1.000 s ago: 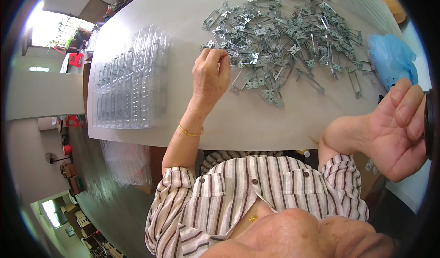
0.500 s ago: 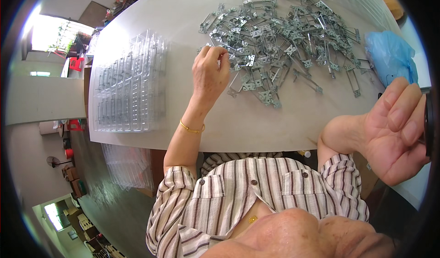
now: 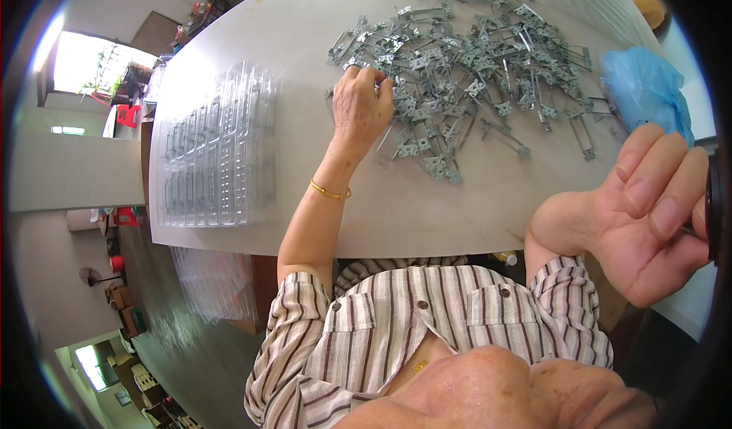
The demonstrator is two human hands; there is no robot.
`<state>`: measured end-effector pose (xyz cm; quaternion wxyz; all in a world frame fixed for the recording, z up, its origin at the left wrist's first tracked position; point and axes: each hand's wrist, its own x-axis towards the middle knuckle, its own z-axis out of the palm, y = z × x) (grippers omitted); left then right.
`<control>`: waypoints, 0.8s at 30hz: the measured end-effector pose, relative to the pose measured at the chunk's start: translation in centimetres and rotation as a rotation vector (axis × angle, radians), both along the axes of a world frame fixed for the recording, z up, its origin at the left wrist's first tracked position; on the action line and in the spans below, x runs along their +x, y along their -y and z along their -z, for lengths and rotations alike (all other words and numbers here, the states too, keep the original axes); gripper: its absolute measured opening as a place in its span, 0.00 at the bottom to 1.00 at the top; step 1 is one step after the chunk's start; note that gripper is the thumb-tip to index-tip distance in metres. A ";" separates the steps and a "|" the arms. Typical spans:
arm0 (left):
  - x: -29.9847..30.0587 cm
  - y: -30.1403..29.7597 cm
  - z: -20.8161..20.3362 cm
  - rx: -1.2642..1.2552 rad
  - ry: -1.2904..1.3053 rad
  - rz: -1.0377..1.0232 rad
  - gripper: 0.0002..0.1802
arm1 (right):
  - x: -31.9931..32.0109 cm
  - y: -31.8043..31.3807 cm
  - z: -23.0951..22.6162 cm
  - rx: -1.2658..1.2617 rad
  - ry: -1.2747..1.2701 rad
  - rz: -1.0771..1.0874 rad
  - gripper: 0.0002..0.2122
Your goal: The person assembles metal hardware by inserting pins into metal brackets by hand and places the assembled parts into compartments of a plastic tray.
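Ample tabletop (image 3: 301,128) between tray edge (image 3: 252,147) and left hand (image 3: 361,110) at metal parts (image 3: 457,70)

Striped shirt (image 3: 400,307), gold bangle (image 3: 328,193)

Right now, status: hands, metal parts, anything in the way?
Left hand at left edge of metal parts, grip hidden. Right hand raised, away from them. Blue bag right of parts, not blocking left hand.

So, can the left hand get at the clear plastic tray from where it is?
Probably yes: the left hand is at the left edge of the pile of metal parts, and only tabletop shows between it and the clear plastic tray. Whether the hand holds a part is hidden.
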<state>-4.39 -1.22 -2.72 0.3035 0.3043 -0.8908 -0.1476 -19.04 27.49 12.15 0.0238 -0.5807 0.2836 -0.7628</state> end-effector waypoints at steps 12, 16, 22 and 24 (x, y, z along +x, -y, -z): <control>1.6 -0.7 -2.4 0.225 -0.246 -0.002 0.02 | 4.4 3.4 -2.9 0.044 0.374 -0.769 0.03; 1.4 -0.6 -3.0 0.720 -0.456 0.173 0.06 | 3.4 2.7 -2.8 0.016 0.247 -0.871 0.02; 1.1 0.6 -2.4 1.506 -0.861 0.602 0.06 | 4.5 2.7 -2.5 -0.060 0.244 -0.855 0.04; 0.7 0.5 -1.6 1.562 -0.876 0.642 0.06 | 4.8 2.8 -2.4 -0.072 0.231 -0.826 0.04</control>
